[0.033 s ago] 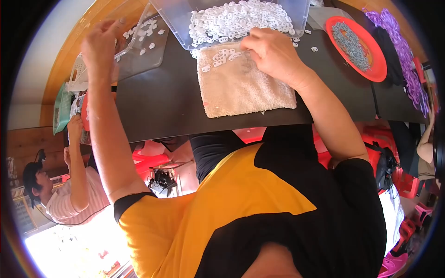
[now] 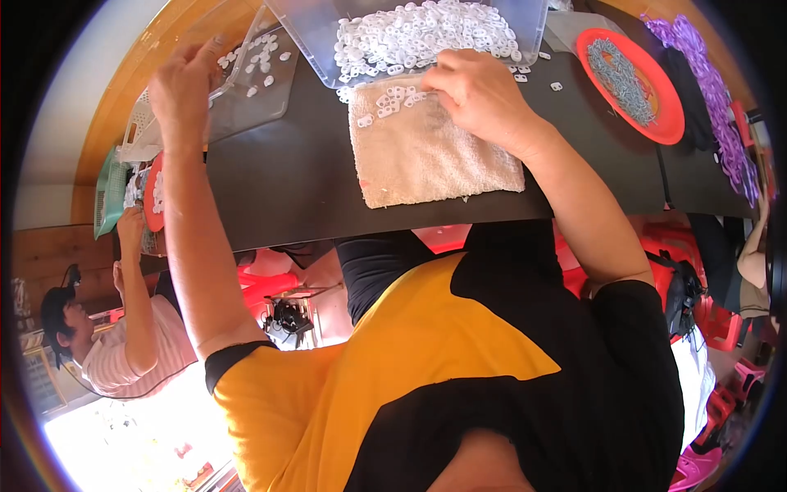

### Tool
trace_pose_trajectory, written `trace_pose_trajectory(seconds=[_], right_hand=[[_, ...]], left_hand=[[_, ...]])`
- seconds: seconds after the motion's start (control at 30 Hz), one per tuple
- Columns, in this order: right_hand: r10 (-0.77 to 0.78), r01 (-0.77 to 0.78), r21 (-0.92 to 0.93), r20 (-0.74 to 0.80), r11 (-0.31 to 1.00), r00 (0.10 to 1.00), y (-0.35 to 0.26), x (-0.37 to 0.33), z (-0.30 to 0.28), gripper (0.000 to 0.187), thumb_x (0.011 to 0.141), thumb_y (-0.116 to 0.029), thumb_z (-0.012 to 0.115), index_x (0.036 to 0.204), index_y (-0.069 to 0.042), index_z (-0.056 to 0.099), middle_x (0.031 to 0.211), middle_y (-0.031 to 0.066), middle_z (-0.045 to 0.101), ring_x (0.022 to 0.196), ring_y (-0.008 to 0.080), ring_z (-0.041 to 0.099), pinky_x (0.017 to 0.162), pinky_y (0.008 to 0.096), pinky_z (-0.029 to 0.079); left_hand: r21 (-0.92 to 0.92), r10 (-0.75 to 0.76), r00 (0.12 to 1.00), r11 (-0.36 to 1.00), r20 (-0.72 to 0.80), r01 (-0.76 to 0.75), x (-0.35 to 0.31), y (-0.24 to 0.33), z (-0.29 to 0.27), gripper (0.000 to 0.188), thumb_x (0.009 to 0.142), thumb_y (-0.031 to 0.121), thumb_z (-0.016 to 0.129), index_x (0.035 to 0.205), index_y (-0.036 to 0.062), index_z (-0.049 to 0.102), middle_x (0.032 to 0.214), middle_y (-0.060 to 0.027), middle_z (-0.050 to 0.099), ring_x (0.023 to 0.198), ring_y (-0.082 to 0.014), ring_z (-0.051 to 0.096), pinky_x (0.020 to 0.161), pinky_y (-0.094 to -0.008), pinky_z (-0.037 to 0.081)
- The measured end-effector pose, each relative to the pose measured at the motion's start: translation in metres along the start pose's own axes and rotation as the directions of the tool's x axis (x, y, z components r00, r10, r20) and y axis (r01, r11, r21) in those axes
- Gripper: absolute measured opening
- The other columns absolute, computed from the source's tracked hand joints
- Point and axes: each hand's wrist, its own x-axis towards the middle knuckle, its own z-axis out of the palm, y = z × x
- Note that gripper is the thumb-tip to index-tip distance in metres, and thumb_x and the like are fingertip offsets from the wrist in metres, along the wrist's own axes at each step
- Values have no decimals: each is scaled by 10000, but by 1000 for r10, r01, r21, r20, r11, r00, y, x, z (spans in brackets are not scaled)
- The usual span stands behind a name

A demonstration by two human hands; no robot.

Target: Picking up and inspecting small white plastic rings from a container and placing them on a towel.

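My right hand (image 2: 484, 94) is over the upper part of a beige cloth (image 2: 438, 164), its fingers curled together and their tips beside a small group of white plastic pieces (image 2: 393, 102) with holes. Whatever those fingertips pinch is hidden. Just beyond the cloth stands a clear plastic bin (image 2: 316, 41) heaped with many more white pieces (image 2: 426, 37). My left hand (image 2: 182, 88) is raised at the far left, by a clear lidded tray (image 2: 275, 94) with scattered white pieces. Its fingers are bent closed, and I cannot make out anything in them.
A red plate (image 2: 676, 115) of small grey metal pieces lies at the right, with purple ribbon-like material (image 2: 701, 66) beyond it. At the left are a green basket (image 2: 106, 197) and another person (image 2: 135, 344) at work. The dark table's (image 2: 287, 197) near edge runs before my lap.
My left hand and forearm have shifted slightly to the right and down, showing more of a red plate behind the forearm. My right hand has barely moved, its fingertips slightly left.
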Motion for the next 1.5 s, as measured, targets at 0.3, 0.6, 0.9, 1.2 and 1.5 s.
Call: trace_pose_trajectory(seconds=[0.3,0.6,0.9,1.2,1.5], right_hand=[[-62,63,2,-85,998,994,-1,1,11,79,783,-60,668,856,-90,673,830,35,573,869,228,583,766,365,449],[208,-144,698,-6,702,978,-13,6,-20,80,809,-33,693,876,-6,657,801,66,662,691,127,605,651,256,475],[146,-77,687,-42,722,988,-15,7,-30,89,797,-4,680,837,10,602,744,53,621,710,113,607,659,260,491],[-17,21,-24,165,999,986,-12,-1,-10,44,773,-110,622,797,-87,651,861,83,618,830,305,618,719,417,482],[122,-162,267,161,950,979,-18,14,-30,66,780,-119,634,792,-55,639,823,77,632,823,300,617,705,419,479]], left_hand=[[120,181,983,977,-35,-176,-64,3,12,341,760,389,764,831,59,715,756,-68,663,711,-256,606,701,-364,477],[-657,-5,889,673,457,341,-139,92,54,159,862,125,668,901,-27,693,788,-35,645,688,-88,557,609,-234,458],[-561,197,529,181,826,808,-115,86,96,204,921,123,618,968,-71,656,789,-112,655,653,-151,591,578,-252,472],[-714,0,754,323,656,621,-133,81,114,146,836,-15,652,975,-54,670,782,-59,652,623,-97,550,549,-227,439],[-770,39,853,453,521,450,-147,83,117,74,829,16,679,902,26,687,754,27,623,629,-32,492,557,-191,391]])
